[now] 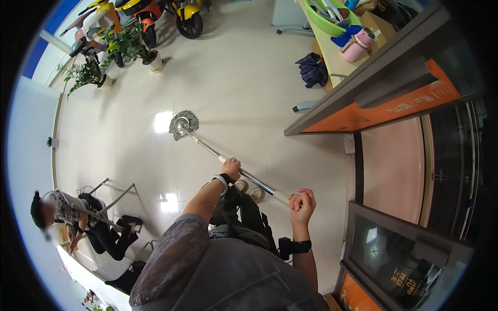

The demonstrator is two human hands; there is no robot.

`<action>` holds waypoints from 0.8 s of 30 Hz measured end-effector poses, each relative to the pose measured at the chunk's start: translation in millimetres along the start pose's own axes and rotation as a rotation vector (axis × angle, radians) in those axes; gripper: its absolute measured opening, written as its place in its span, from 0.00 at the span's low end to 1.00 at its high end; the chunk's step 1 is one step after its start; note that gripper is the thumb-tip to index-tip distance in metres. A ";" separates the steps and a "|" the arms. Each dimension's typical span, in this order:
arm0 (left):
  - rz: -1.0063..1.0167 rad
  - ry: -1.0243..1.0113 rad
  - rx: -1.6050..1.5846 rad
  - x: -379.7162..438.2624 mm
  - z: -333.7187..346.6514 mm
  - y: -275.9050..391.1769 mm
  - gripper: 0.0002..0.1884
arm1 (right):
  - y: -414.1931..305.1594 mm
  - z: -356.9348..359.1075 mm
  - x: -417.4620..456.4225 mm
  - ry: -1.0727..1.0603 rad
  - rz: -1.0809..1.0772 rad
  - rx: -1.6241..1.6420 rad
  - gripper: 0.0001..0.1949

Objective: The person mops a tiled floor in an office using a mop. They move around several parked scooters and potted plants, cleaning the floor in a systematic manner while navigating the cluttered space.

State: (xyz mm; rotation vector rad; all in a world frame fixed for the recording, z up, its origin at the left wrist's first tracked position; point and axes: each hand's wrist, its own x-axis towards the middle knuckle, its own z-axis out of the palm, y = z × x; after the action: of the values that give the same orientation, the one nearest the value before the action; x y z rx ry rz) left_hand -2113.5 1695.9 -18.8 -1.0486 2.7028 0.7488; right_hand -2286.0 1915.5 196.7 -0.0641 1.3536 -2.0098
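Observation:
A spin mop with a round grey string head [190, 121] rests on the pale tiled floor, ahead and to the left of me. Its metal handle [255, 180] slants back toward my right side. My left hand [232, 168] grips the middle of the handle, just beyond a light plastic collar. Around that wrist are a pale bangle and a black band. The light grip at the handle's near end [281, 197] is in my right hand [302, 204], its fingers curled over it. A black strapped device [286, 248] sits on my right wrist.
Glass doors [397, 248] with dark frames stand open at the right. Scooters [188, 19] and potted plants [153, 62] line the far left. A table [346, 68] holds a green basin [330, 15] and pink bottle [356, 46]. A seated person [93, 217] is at the left.

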 end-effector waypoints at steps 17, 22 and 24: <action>0.791 -0.238 -0.450 -12.3 -73.5 299.4 0.10 | -285.1 -49.9 -89.5 0.159 -0.800 -0.504 0.11; 0.826 -0.260 -0.558 -9.9 -56.0 297.2 0.13 | -298.1 -38.8 -118.4 0.060 -0.942 -0.464 0.11; 0.766 -0.250 -0.524 -14.9 -58.8 290.5 0.13 | -289.8 -24.0 -117.4 0.161 -0.983 -0.510 0.11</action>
State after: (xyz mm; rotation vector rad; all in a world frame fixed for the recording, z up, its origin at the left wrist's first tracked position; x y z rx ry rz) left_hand -2293.3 1858.8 152.1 0.1047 2.6976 1.6309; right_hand -2358.0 2061.5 464.7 -0.9826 2.1854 -2.3587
